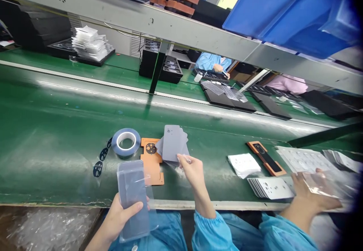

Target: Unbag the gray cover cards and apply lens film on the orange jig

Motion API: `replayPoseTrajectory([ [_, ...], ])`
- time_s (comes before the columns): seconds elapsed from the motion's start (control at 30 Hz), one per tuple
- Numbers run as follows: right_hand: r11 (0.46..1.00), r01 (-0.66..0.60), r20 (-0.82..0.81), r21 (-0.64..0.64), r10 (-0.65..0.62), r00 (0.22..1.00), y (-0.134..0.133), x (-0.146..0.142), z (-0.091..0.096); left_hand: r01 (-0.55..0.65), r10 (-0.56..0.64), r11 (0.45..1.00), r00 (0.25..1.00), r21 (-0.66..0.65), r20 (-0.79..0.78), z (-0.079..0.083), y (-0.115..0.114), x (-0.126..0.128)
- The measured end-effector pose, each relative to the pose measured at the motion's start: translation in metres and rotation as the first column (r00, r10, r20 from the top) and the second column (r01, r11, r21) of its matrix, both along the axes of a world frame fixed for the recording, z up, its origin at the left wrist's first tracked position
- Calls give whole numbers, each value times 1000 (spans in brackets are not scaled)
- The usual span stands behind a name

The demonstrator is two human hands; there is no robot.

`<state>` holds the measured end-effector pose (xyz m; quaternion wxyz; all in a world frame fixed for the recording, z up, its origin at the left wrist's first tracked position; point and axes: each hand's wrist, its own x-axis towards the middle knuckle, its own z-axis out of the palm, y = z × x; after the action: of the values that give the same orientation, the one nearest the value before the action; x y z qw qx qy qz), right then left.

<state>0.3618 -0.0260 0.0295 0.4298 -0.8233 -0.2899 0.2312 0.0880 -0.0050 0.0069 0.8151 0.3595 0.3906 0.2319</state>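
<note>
Sheets of translucent phone-shaped plastic point(133, 190) are clamped between thumb and fingers of the person's left hand point(117, 217). Just beyond that grip lie an orange fixture point(152, 164) and a blue tape roll point(126, 153). Right of it, the right hand point(194, 172) touches fanned grey phone-back panels point(171, 145); whether its fingertips pinch one cannot be told.

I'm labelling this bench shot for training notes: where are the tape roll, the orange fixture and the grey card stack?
Tape roll point(126, 153), head view: front of its blue ring.
Orange fixture point(152, 163), head view: its flat face.
Grey card stack point(171, 145), head view: top card's face.
</note>
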Motion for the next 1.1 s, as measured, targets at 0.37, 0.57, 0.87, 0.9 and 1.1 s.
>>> replayPoseTrajectory([
  [0.37, 997, -72, -36, 41, 73, 997, -44, -20, 2, 87, -88, 996, 994, 22, 70, -3, -12, 24],
  [0.57, 941, -271, -579, 201, 337, 742, -62, -81, -4, 63, -57, 997, 994, -55, 95, 0, -33, 33],
  [0.87, 936, -48, -467, 348, 218, 857, -88, -21, -24, -140, 126, 984, 985, -112, -121, 0, -42, 21],
  [0.9, 920, -59, -484, 388, 258, 836, -90, -21, -24, -111, 101, 990, 988, -87, -114, -1, -45, 20],
  [1.1, 875, -388, -517, 291, 485, 706, -91, -55, -19, -51, 44, 993, 996, -105, -74, -9, -61, 13],
])
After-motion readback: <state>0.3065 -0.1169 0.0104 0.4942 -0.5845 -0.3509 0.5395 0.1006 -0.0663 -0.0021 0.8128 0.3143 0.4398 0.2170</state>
